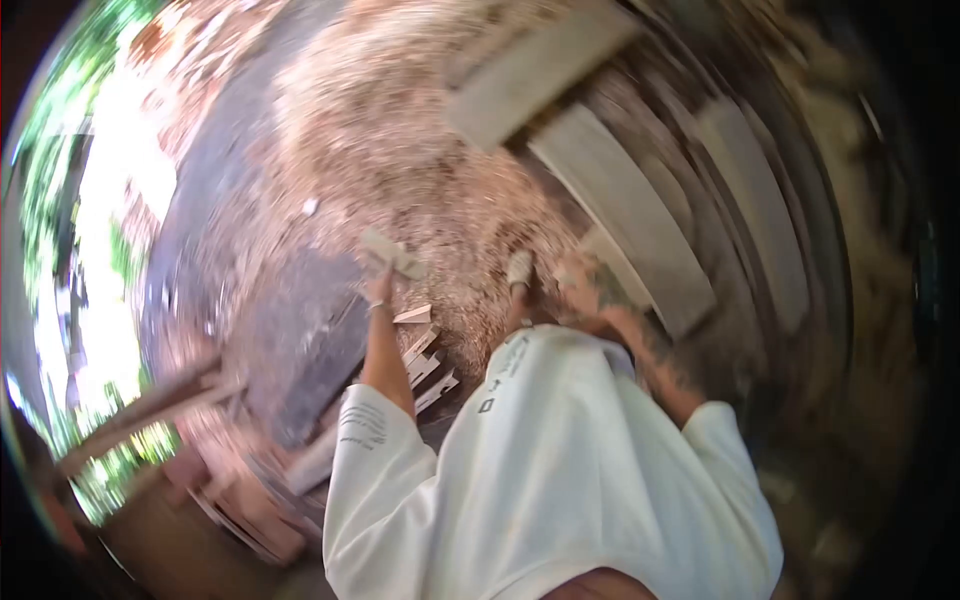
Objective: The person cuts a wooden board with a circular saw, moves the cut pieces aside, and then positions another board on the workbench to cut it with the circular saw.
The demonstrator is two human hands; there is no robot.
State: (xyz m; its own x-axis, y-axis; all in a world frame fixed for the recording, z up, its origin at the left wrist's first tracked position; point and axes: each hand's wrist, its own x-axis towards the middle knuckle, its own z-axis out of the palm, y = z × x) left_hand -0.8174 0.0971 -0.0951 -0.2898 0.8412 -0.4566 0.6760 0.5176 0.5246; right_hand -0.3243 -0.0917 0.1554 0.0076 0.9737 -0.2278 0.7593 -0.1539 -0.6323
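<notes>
My left hand (pixel 381 283) is stretched forward over the wood shavings, closed on a short pale wood piece (pixel 396 254); blur smears the fingers. My right hand (pixel 574 277) is low on the right, beside a pale board (pixel 612 266) at the edge of the stacked planks. Motion blur hides its fingers, so whether it grips anything cannot be made out. Several cut wood pieces (pixel 424 358) lie just below my left forearm.
Long planks (pixel 640 220) lie on the right, with another board (pixel 540 75) across their far end. Wood shavings (pixel 400 120) cover the ground around my shoe (pixel 519 268). A dark flat patch (pixel 300 340) and timber beams (pixel 150 410) are on the left.
</notes>
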